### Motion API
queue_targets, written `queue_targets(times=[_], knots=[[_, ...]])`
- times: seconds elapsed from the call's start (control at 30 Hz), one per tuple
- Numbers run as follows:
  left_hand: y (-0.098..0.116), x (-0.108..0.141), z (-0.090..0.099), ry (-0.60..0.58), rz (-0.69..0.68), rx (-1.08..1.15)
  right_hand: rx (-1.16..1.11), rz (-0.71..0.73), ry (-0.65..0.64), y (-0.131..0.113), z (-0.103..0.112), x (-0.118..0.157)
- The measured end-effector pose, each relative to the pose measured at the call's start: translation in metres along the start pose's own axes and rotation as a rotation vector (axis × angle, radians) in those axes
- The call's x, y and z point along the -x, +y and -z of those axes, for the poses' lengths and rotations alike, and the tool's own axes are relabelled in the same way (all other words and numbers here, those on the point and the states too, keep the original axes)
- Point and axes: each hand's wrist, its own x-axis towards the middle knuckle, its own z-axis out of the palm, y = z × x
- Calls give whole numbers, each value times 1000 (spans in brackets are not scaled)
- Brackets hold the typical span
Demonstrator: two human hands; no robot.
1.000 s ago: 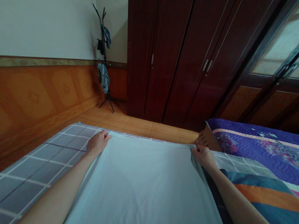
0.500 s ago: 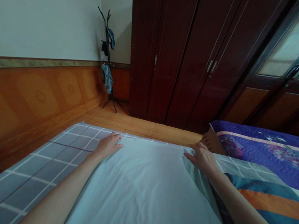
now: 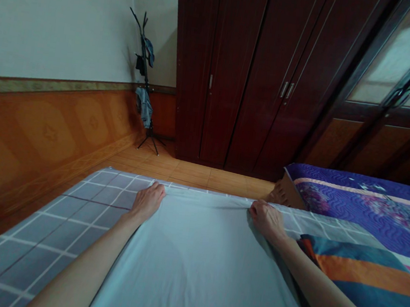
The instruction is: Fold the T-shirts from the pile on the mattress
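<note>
A plain pale-blue cloth [image 3: 194,258] lies stretched out in front of me on a bed with a grey checked sheet [image 3: 84,213]. My left hand [image 3: 149,200] is closed on the cloth's far left corner. At the far right corner, my right hand [image 3: 266,221] grips the same cloth with curled fingers. The far edge runs nearly straight between both fists, and soft creases cross the nearer part. What kind of cloth article it is, I cannot tell.
Folded fabric with orange and teal stripes [image 3: 369,281] lies right of my right forearm. Beyond is a bed with a purple flowered cover [image 3: 357,199]. A dark red wardrobe [image 3: 233,77] stands across the tiled floor [image 3: 187,170], and a black coat rack [image 3: 146,70] is in the corner.
My fingers were spread over the cloth's far corners and are now closed on them. The right hand is slightly further left. The cloth looks tauter, with fewer wrinkles.
</note>
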Motion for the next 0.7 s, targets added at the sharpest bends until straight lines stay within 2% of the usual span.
queue_targets(times=[0.1, 0.2, 0.27, 0.37, 0.43, 0.53, 0.63, 0.7], knots=[[7, 1, 8, -7, -45, 8, 13, 48, 25, -8, 7, 3], [21, 5, 20, -42, -151, 49, -6, 169, 41, -26, 16, 12], [31, 8, 25, -138, -324, 136, -85, 331, 28, -41, 19, 21], [40, 14, 21, -349, -569, 242, -238, 567, -35, -57, 18, 33], [41, 18, 15, -411, -536, 209, -243, 545, -48, -62, 14, 39], [41, 21, 6, -399, -417, 156, -189, 419, -31, -64, 8, 44], [39, 20, 1, -413, -419, 145, -183, 468, -54, -65, 1, 47], [33, 16, -2, -390, -363, 110, -139, 433, -42, -63, -4, 44]])
